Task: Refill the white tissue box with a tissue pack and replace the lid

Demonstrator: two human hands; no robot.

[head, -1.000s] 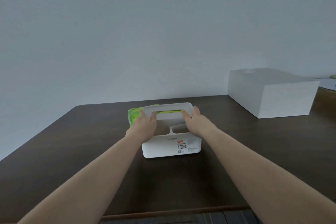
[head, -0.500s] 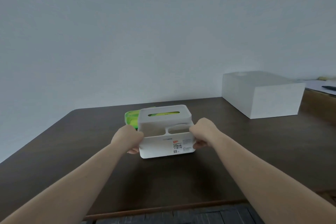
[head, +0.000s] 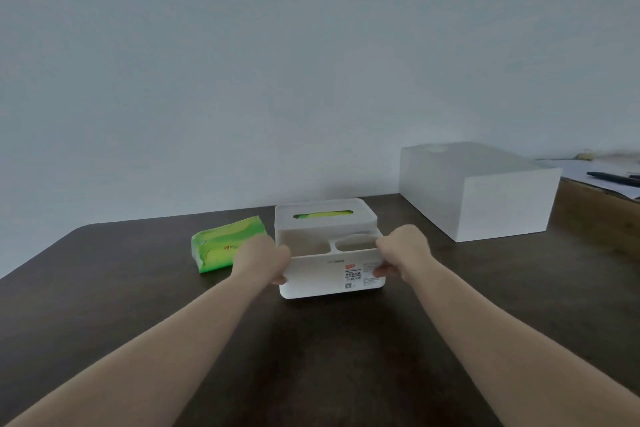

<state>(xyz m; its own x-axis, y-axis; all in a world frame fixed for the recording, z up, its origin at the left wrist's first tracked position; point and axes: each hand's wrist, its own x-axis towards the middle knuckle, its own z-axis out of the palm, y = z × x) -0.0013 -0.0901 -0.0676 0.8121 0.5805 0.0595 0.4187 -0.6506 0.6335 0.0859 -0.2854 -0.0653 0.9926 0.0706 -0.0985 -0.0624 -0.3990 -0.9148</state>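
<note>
Both hands (head: 265, 258) clasping tissue box (head: 332, 272) sides

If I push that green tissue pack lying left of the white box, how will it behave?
The green tissue pack lies flat on the dark table, so it should slide, not roll or tip. Its glossy, slightly puckered wrap suggests soft film: probably squashy and light, perhaps slippery to pinch.

We've got the tissue box (head: 329, 253) in the middle of the counter (head: 329, 357), lid (head: 323, 218) on, a pack showing in its slot. Left hand (head: 261, 258) on its left end, right hand (head: 403, 250) on its right. Spare pack (head: 225, 248) just left of it, a big box (head: 485, 191) back right.
</note>
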